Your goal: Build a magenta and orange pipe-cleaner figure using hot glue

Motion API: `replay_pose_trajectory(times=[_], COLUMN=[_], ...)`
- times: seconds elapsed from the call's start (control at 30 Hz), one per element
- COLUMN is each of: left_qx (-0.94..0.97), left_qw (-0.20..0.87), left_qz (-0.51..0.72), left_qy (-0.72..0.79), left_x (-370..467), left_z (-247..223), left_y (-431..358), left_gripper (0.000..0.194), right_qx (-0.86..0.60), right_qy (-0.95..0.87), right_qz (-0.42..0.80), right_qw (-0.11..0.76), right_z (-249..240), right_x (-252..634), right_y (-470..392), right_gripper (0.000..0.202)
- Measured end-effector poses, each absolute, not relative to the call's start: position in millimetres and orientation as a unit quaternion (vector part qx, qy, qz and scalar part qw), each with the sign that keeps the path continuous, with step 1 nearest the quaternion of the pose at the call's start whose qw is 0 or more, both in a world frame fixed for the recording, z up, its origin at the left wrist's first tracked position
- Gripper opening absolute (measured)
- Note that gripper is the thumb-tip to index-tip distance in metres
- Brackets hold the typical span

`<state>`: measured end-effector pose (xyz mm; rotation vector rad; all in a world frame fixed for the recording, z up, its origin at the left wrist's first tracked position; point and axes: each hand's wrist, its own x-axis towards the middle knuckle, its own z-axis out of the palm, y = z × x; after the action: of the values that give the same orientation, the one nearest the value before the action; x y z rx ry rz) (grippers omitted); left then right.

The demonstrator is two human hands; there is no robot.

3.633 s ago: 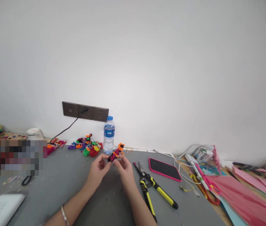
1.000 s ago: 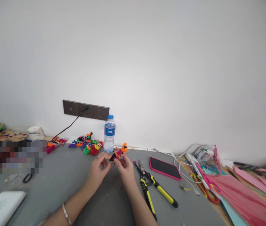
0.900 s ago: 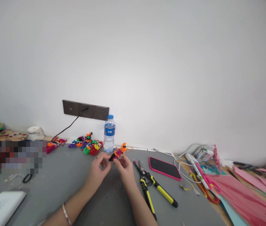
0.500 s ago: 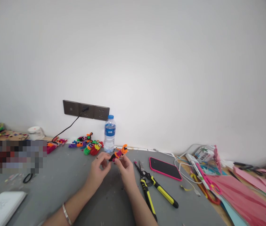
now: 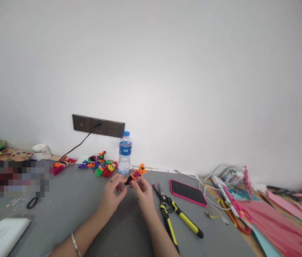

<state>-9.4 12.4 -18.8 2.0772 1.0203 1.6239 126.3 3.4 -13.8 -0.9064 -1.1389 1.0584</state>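
Between my hands, above the grey table (image 5: 86,200), is a small pipe-cleaner figure (image 5: 137,173) in orange, magenta and black, tilted with its orange end up and to the right. My left hand (image 5: 113,191) pinches the black lower end between thumb and fingers. My right hand (image 5: 143,194) grips the figure's middle from the right, its fingers partly hidden behind it. Just right of my right hand lie wire-cutting pliers (image 5: 179,210) with yellow and black handles, their jaws apart.
Behind the hands stand a water bottle (image 5: 125,153) and several colourful pipe-cleaner figures (image 5: 106,166). A pink-edged phone (image 5: 188,192) lies on the right, near white cables (image 5: 206,189) and pink sheets (image 5: 279,217). A white box (image 5: 3,235) sits front left; a black cord runs to wall sockets (image 5: 98,125).
Almost nothing differs. The whole view has shifted very slightly, and both hands keep the same hold on the pipe-cleaner figure.
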Motion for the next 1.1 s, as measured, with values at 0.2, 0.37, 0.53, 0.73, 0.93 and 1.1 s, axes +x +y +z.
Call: replay_pose_trajectory(times=[0.2,0.37,0.53,0.73,0.93,1.1], left_qx=[0.722,0.717,0.689,0.656,0.666,0.68], left_qw=[0.155,0.169,0.253,0.314,0.302,0.267], left_qz=[0.579,0.577,0.562,0.558,0.56,0.559], left_qy=[0.345,0.353,0.382,0.4,0.39,0.391], left_x=[-8.5,-9.3,-8.7,-7.5,-7.8,-6.7], left_z=[-18.4,-18.7,-23.9,-25.8,-23.2,-18.7], left_y=[13.8,13.0,13.0,15.2,14.1,10.1], left_gripper=[0.014,0.012,0.007,0.006,0.005,0.003], right_qx=[-0.395,-0.384,-0.389,-0.397,-0.401,-0.4], right_qy=[-0.497,-0.497,-0.489,-0.488,-0.494,-0.503], right_qz=[0.463,0.469,0.467,0.463,0.456,0.441], right_qw=[0.618,0.621,0.626,0.624,0.622,0.627], right_z=[-16.2,-15.6,-16.0,-16.7,-15.2,-14.4], right_x=[127.3,126.0,125.6,126.0,124.4,124.6], right_y=[4.9,5.2,5.6,6.1,5.0,4.7], right_gripper=[0.027,0.025,0.023,0.026,0.025,0.026])
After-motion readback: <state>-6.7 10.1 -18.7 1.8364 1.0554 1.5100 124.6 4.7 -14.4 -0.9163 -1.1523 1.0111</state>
